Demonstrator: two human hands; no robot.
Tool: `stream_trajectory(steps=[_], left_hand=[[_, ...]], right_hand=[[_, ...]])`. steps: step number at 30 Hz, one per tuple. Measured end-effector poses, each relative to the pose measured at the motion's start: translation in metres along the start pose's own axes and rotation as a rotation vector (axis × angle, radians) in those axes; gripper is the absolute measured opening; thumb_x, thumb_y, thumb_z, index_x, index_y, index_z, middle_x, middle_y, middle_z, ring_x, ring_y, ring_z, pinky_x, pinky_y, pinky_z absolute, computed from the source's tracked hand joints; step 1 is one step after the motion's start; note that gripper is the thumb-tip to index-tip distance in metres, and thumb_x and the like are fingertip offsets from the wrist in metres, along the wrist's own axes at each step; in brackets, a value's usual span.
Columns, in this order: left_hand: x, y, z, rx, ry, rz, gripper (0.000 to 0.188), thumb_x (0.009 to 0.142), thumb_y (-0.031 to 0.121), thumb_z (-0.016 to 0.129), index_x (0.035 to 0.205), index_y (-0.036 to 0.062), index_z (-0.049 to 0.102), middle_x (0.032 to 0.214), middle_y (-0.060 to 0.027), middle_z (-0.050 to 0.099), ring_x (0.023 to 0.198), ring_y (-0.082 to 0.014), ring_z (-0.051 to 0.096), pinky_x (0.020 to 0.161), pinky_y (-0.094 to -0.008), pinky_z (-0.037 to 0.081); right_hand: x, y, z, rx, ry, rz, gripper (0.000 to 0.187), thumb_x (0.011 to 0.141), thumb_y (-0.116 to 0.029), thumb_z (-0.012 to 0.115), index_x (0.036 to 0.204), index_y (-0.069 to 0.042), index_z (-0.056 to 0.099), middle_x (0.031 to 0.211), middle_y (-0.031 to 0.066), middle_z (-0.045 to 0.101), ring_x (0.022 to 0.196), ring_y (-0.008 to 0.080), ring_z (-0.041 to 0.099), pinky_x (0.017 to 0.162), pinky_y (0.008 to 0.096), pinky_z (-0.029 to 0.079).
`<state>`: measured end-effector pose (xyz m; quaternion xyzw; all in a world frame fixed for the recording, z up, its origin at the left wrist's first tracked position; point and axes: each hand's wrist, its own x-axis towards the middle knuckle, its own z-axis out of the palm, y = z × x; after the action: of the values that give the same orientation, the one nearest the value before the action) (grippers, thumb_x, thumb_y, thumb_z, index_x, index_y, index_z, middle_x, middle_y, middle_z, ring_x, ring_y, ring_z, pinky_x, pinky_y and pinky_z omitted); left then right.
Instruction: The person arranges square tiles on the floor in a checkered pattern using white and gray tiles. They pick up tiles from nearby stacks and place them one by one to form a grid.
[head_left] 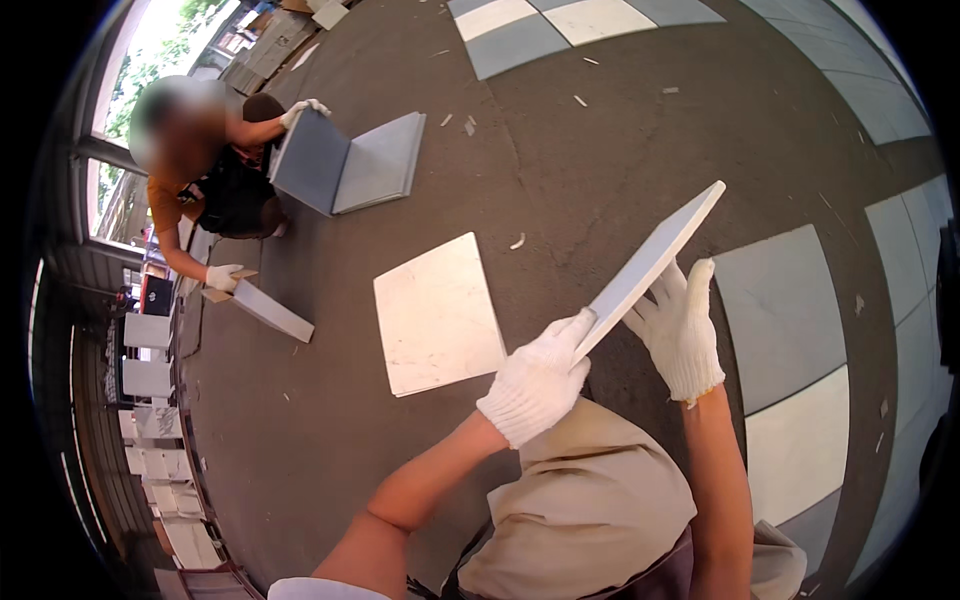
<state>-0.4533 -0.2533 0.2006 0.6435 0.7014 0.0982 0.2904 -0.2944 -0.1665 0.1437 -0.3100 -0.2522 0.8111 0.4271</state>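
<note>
Between gloved hands (600, 360), flat square tile (655, 258)

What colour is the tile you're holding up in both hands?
Pale grey-blue tile, seen nearly edge-on in the head view.

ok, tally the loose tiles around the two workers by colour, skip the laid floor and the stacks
Grey: 4 (held grey tile between left hand and right hand; tilted grey tile, adjoining grey tile and grey slab by the co-worker)
White: 1 (white tile, flat on the dark floor)
Total: 5
</note>
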Motion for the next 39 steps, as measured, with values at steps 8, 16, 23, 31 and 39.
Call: stream_trajectory(steps=[8,16,23,31,39], left_hand=[[-0.008,0.038,0.078,0.103,0.026,0.271,0.047,0.086,0.004,0.052,0.132,0.0034,0.044,0.129,-0.0195,0.053,0.107,-0.0403,0.057,0.09,-0.0436,0.049],[-0.015,0.05,0.14,0.194,-0.12,0.414,0.073,0.074,0.021,0.068,0.138,0.0009,0.04,0.136,-0.0249,0.041,0.125,-0.043,0.041,0.097,-0.0501,0.042],[-0.018,0.031,0.243,0.488,0.0,0.47,0.072,0.074,0.026,0.066,0.139,0.0053,0.043,0.139,-0.0284,0.04,0.124,-0.0472,0.041,0.092,-0.0583,0.038],[-0.014,0.001,0.224,0.443,-0.002,0.625,0.06,0.082,0.027,0.062,0.136,0.005,0.046,0.136,-0.0237,0.045,0.121,-0.0406,0.049,0.092,-0.0519,0.044],[-0.012,0.044,0.068,0.188,-0.036,0.295,0.059,0.087,0.006,0.057,0.143,-0.0015,0.037,0.121,-0.0246,0.057,0.108,-0.0378,0.059,0.092,-0.0388,0.047]], right_hand=[[-0.05,-0.006,-0.072,0.216,0.097,-0.113,0.102,0.089,-0.077,0.032,0.151,0.002,0.016,0.154,0.0189,0.023,0.143,0.0313,0.027,0.114,0.0469,0.027],[-0.083,0.018,-0.126,0.038,0.487,0.001,0.049,0.092,-0.014,0.061,0.135,0.004,0.043,0.13,0.0122,0.054,0.117,0.0245,0.055,0.1,0.0388,0.045],[-0.1,0.065,-0.185,0.138,0.714,0.007,0.039,0.09,-0.011,0.063,0.125,0.004,0.055,0.118,0.0099,0.062,0.103,0.0196,0.061,0.087,0.0335,0.05],[-0.103,0.051,-0.155,-0.138,0.702,-0.016,0.033,0.089,-0.01,0.063,0.118,0.005,0.06,0.108,0.0084,0.066,0.096,0.0161,0.062,0.085,0.0299,0.05],[-0.096,-0.005,-0.068,-0.071,0.228,-0.14,0.05,0.091,-0.019,0.061,0.131,0.009,0.051,0.12,0.014,0.063,0.101,0.0155,0.061,0.086,0.028,0.049]])
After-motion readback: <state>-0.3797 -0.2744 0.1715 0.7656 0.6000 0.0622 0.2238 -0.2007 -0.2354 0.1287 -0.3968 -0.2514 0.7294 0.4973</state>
